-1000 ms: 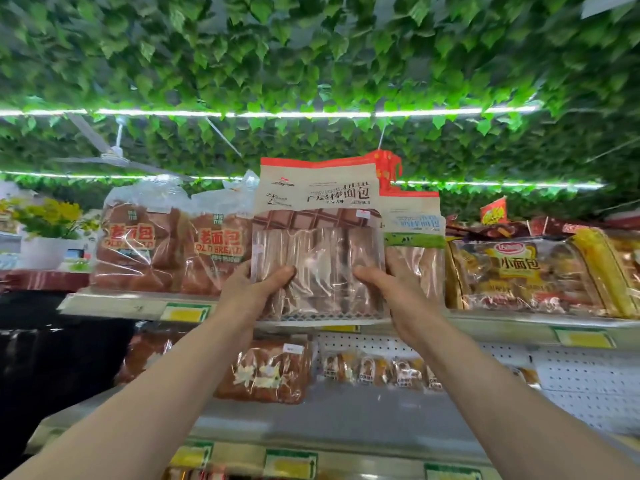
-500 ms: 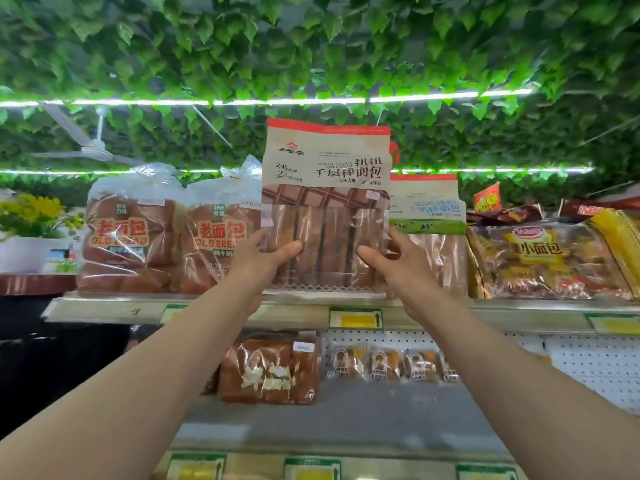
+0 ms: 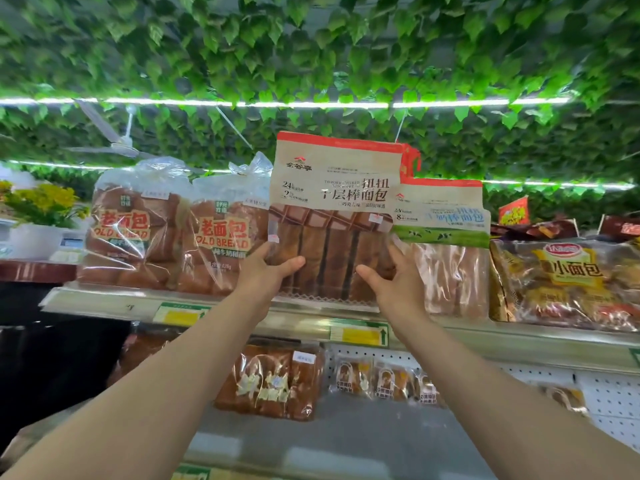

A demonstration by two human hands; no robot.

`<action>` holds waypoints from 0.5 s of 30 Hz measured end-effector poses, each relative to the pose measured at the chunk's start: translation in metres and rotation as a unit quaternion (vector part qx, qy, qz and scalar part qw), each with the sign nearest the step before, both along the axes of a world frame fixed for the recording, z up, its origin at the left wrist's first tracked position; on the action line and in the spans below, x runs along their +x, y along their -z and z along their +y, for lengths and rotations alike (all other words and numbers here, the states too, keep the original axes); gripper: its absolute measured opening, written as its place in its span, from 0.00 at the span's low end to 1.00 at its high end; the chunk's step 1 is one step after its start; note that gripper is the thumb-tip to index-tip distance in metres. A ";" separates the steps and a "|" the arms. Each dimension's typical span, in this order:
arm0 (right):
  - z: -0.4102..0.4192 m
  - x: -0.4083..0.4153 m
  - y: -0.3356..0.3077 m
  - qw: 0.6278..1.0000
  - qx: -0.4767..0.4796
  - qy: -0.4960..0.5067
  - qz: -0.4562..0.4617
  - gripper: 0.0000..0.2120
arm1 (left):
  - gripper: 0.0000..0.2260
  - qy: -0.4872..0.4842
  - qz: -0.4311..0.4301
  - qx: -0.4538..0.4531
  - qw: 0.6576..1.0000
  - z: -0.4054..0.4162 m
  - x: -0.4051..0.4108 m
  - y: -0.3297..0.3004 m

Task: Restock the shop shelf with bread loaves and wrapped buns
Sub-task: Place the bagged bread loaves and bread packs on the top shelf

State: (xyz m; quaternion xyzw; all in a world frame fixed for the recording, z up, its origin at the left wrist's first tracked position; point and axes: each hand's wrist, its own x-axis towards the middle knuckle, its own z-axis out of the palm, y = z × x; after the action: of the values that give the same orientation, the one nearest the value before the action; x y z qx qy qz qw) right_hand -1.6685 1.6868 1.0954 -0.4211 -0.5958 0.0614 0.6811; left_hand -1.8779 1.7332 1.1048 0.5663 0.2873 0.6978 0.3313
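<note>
A tall bag of chocolate twisted bread sticks point(image 3: 334, 216), beige with a red top band, stands upright at the front of the top shelf point(image 3: 110, 301). My left hand point(image 3: 266, 271) grips its lower left corner, thumb across the front. My right hand point(image 3: 393, 277) grips its lower right corner the same way. Behind it to the right stands a similar bag with a green band point(image 3: 446, 251). Two clear bags of "Old Bread" loaves point(image 3: 138, 230) point(image 3: 223, 237) stand to the left.
A yellow bag of small buns point(image 3: 568, 278) lies at the right of the top shelf. The lower shelf point(image 3: 363, 441) holds a brown loaf pack point(image 3: 273, 382) and small wrapped buns point(image 3: 381, 379). Leafy green decoration and light strips hang overhead.
Both hands lifted the bread stick bag from the shelf edge up onto the top shelf, where it now stands more upright. The camera tilted slightly.
</note>
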 end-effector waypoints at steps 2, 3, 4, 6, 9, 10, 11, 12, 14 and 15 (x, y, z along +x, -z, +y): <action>0.006 -0.002 0.001 1.000 0.001 -0.009 0.002 0.36 | 0.37 -0.004 -0.004 -0.006 1.000 0.006 0.000 0.003; 0.008 -0.002 0.001 1.000 0.005 -0.009 -0.001 0.36 | 0.37 -0.008 -0.007 -0.006 1.000 0.008 0.001 0.004; 0.011 -0.003 0.000 1.000 0.007 -0.005 -0.004 0.36 | 0.37 -0.010 -0.009 -0.005 1.000 0.010 0.001 0.006; 0.016 -0.001 -0.001 1.000 0.008 0.010 -0.009 0.36 | 0.37 -0.017 -0.008 -0.003 1.000 0.014 0.003 0.005; 0.020 -0.001 0.000 0.999 0.009 0.032 -0.006 0.36 | 0.36 -0.041 0.002 -0.005 0.999 0.018 0.004 0.003; 0.022 0.000 0.001 0.999 0.013 0.039 -0.006 0.36 | 0.36 -0.051 0.005 -0.007 0.999 0.019 0.005 0.003; 0.022 -0.001 0.001 0.999 0.017 0.044 -0.008 0.35 | 0.35 -0.063 0.012 -0.010 0.998 0.020 0.006 0.004; 0.022 -0.001 0.002 0.999 0.014 0.049 -0.011 0.35 | 0.34 -0.077 0.020 -0.015 0.997 0.021 0.006 0.005; 0.022 -0.002 0.002 0.998 0.001 0.065 -0.017 0.35 | 0.32 -0.098 0.034 -0.032 0.994 0.025 0.007 0.007; 0.023 -0.002 0.003 0.997 -0.006 0.077 -0.022 0.35 | 0.30 -0.102 0.033 -0.042 0.993 0.026 0.007 0.008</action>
State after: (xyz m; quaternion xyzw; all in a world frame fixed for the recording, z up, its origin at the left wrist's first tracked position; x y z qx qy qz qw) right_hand -1.6705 1.7095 1.0924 -0.4709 -0.5761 0.0027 0.6681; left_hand -1.8705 1.7592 1.0963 0.5421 0.3834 0.6966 0.2720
